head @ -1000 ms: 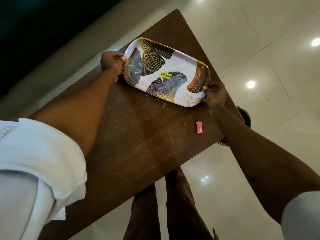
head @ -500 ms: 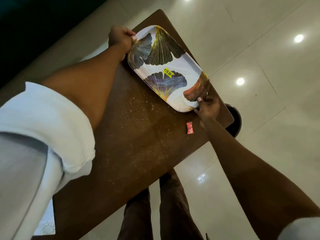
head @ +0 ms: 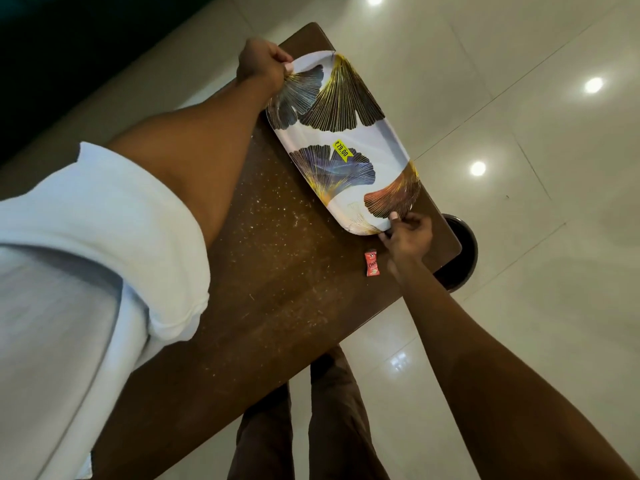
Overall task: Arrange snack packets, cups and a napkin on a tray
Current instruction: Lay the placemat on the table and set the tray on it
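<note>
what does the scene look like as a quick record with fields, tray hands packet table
tray: leaf-patterned, at the wooden table's far end, bearing only a yellow price sticker
left hand: grips the tray's far end
right hand: pinches the tray's near end
red packet: lies on the table, beside the right hand, off the tray
cups, napkin: not in view
</note>
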